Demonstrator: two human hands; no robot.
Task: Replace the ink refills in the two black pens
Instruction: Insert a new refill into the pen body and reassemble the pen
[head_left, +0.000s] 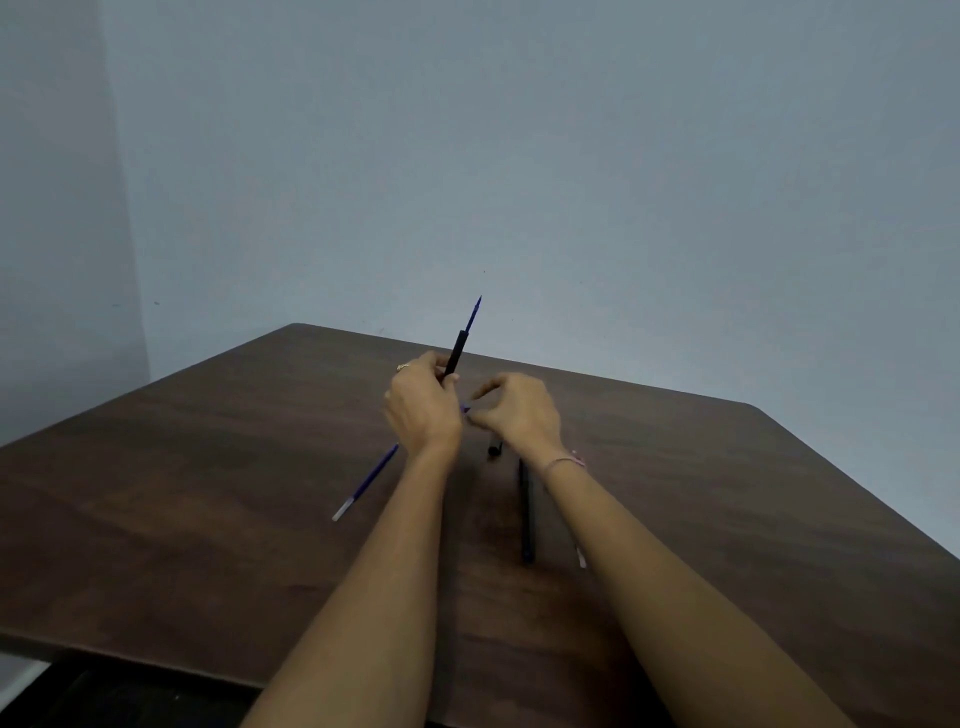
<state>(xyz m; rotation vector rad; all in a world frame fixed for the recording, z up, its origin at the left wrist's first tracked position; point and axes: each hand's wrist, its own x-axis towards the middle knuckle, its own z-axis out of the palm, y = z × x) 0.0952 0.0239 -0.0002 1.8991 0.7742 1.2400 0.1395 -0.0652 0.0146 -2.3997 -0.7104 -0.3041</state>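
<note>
My left hand (423, 405) holds a black pen barrel (457, 353) tilted up and away, with a blue refill (474, 313) sticking out of its top end. My right hand (519, 410) is just right of it, fingers pinched on a small purple piece (466, 409) that I cannot identify. A loose blue refill with a white end (366, 483) lies on the table left of my left forearm. A second black pen (525, 512) lies between my forearms. A small black part (493, 448) rests under my right hand.
The dark brown wooden table (208, 467) stands against grey walls; its far corner is at the back left and its near edge runs along the bottom left. A thin white-tipped piece (581, 557) pokes out beside my right forearm.
</note>
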